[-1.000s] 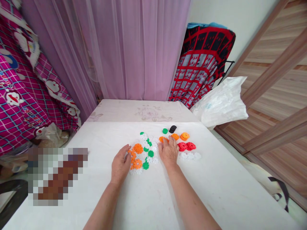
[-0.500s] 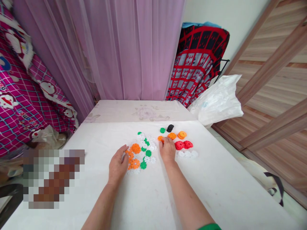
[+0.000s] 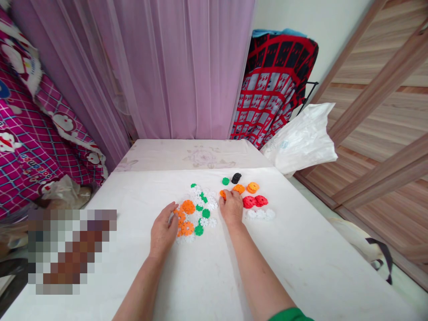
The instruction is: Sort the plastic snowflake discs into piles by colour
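Observation:
My right hand [image 3: 232, 208] rests on the white-covered table with its fingers closed on an orange notched plastic disc [image 3: 223, 194]. Just beyond those fingers lies a small orange pile [image 3: 238, 189]. At the left edge of a mixed heap, my left hand [image 3: 165, 229] is curved with thumb and fingers apart, beside some orange snowflake discs [image 3: 187, 207]; whether it touches them I cannot tell. Green discs [image 3: 206, 213] and white discs [image 3: 213, 222] are scattered through the same heap.
Sorted by colour on the right are red discs [image 3: 255, 201], white discs [image 3: 261, 214], yellow-orange discs [image 3: 253, 187], black discs [image 3: 236, 178] and a green disc [image 3: 225, 181]. A white plastic bag [image 3: 301, 140] stands at the table's right edge. Purple curtains [image 3: 180, 71] hang behind.
My right hand's fingers have shifted slightly and now cover more of the orange disc. The left hand stays by the heap. The whole view has moved a little.

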A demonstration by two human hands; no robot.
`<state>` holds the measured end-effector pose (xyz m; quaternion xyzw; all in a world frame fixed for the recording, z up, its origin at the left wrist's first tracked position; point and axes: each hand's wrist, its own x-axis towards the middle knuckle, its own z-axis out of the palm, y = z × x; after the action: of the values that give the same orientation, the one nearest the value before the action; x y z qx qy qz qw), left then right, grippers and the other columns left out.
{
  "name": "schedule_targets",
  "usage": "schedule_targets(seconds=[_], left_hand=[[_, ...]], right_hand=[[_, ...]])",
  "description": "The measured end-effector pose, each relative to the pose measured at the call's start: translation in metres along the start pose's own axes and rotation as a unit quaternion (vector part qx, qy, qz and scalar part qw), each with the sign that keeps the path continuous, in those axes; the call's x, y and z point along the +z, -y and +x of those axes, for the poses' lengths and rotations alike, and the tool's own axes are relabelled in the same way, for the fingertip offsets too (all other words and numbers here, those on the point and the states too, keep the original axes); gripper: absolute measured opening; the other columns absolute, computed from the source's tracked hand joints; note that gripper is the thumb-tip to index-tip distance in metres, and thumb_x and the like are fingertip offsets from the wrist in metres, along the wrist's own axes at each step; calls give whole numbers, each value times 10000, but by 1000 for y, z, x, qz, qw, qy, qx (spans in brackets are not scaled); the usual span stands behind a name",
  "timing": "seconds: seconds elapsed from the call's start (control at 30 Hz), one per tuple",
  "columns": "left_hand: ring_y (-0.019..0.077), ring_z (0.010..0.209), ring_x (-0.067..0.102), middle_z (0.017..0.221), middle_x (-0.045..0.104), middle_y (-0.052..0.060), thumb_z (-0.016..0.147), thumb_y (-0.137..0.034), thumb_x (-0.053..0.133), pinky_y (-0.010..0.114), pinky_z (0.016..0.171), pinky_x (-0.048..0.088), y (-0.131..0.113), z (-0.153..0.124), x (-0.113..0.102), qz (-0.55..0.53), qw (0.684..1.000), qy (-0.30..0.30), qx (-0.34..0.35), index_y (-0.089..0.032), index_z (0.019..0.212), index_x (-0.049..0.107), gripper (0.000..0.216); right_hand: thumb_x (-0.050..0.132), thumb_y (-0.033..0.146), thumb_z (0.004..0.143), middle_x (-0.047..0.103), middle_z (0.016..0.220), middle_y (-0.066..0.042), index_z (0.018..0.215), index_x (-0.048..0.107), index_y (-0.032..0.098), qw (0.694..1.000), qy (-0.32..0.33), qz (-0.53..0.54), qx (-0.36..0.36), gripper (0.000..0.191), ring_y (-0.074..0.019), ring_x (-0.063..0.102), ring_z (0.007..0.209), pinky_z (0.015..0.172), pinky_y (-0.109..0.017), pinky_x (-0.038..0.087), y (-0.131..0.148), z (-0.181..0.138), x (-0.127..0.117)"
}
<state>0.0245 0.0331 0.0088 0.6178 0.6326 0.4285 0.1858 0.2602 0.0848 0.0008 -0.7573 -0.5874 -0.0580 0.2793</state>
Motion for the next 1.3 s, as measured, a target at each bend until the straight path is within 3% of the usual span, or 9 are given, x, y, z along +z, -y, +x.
schedule_targets(seconds=[0.3,0.53,0.8,1.1,1.3], left_hand=[[207,1143,620,1237,669,23,830,-294,482,368,1003,492,-1,0,-2,1,1000,4,14,-254,1096,663,325],[206,1142,621,1242,667,20,841,-315,455,357,987,502,-1,0,-1,7,1000,3,10,-257,1092,664,332],[222,1157,611,1254,657,35,843,-310,452,389,1003,492,-2,0,-1,8,1000,9,-1,-248,1104,659,338],[218,1164,607,1264,652,36,849,-314,453,376,1003,490,-1,0,-1,10,1000,11,4,-243,1111,654,338],[217,1175,599,1277,644,36,852,-322,437,382,1019,476,2,1,0,18,1000,17,0,-237,1125,650,356]], right_hand=[[527,175,783,598,945,-104,959,650,149,999,-18,28,11,216,-245,513,908,835,-343,382,-1,-1,1],[565,261,780,603,929,-109,904,620,155,999,-35,38,10,172,-245,519,888,833,-345,391,-3,-3,5],[568,261,790,609,913,-120,893,617,148,999,-20,23,38,160,-252,528,894,840,-350,394,1,4,5],[535,242,759,593,962,-106,950,576,157,991,-68,104,54,213,-246,530,935,853,-339,422,-1,-2,5],[550,243,742,587,946,-120,985,586,135,992,-66,87,58,268,-268,519,945,871,-371,415,-5,-11,5]])
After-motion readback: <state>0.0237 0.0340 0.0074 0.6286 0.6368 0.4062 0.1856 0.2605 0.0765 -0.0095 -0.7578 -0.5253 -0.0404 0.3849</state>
